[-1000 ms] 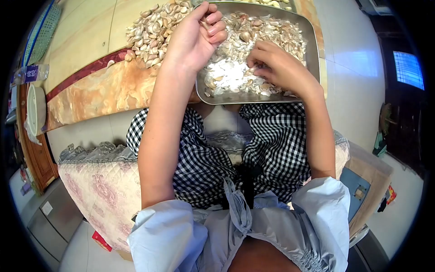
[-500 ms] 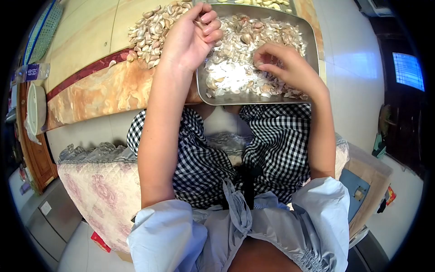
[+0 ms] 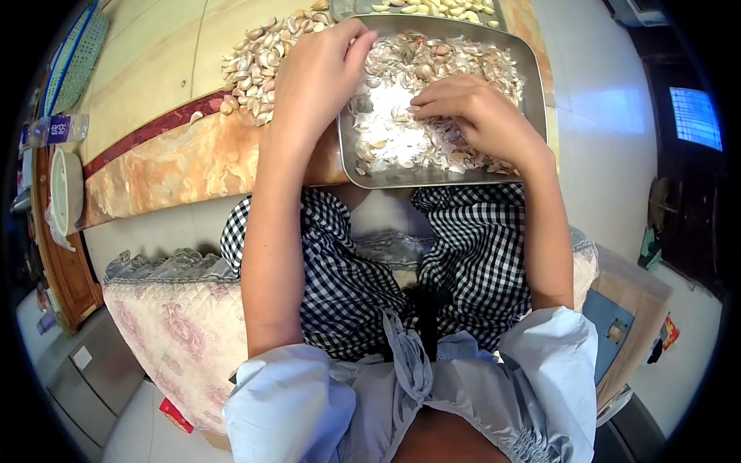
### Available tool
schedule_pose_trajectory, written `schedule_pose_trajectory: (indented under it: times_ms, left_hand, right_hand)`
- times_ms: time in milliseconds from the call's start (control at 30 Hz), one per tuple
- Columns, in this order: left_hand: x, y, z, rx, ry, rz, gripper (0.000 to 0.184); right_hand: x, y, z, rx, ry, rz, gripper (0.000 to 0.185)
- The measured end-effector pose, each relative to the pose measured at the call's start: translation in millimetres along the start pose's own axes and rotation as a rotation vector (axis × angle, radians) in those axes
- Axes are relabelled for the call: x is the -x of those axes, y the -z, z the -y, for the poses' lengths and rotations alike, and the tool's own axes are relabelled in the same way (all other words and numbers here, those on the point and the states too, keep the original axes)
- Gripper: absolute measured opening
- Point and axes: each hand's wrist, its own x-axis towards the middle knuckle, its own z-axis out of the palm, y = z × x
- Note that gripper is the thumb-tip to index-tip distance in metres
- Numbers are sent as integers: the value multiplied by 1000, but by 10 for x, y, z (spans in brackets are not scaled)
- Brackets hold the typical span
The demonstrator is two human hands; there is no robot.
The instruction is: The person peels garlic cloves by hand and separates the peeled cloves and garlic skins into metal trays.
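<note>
A metal tray [image 3: 444, 182] holds a heap of garlic skins [image 3: 386, 123] with some cloves among them. My left hand [image 3: 324, 73] is over the tray's left rim, back upward, thumb and fingers closed together; whatever lies between them is hidden. Inside the tray, my right hand [image 3: 482, 116] hovers low over or touches the skins. Its fingers are bent and pressed together, pointing left, and I cannot see what they hold. Left of the tray is a pile of unpeeled garlic cloves [image 3: 255, 69]. Behind it, peeled garlic cloves [image 3: 448, 9] lie in a second tray [image 3: 356, 8].
The tray sits at the front edge of a marbled table [image 3: 170, 166], above my knees in checked trousers [image 3: 471, 255]. At the far left are a green basket [image 3: 77, 62], a bottle [image 3: 58, 130] and a pale basin [image 3: 67, 185].
My left hand has rolled from palm showing to back showing, its fingers closing at the rim. My right hand has shifted slightly left, its fingers drawn together. The view has moved slightly.
</note>
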Motion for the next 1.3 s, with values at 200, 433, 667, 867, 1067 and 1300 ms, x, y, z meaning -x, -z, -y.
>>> schedule_pose_trajectory:
  times_ms: [200,433,667,867,1067,1300]
  left_hand:
    - [64,-19,11,-344,-164,111,13]
    - [67,18,2,-354,19,75,17]
    - [241,47,-245,-513,85,240,24]
    - [270,-27,-461,-620,133,357,56]
    - [204,-113,-536,-477,170,356,55]
    - [109,-314,-431,-419,25,350,49]
  right_hand:
    - [-97,-54,-44,64,-72,-344,42]
    - [31,69,-6,-98,-174,-83,47]
    - [29,133,-90,-135,-271,-141,34]
    - [1,-24,-158,-74,-273,-331,51]
    - [66,126,-74,-216,-526,-114,44]
    - [67,104,-177,-108,-432,-323,17]
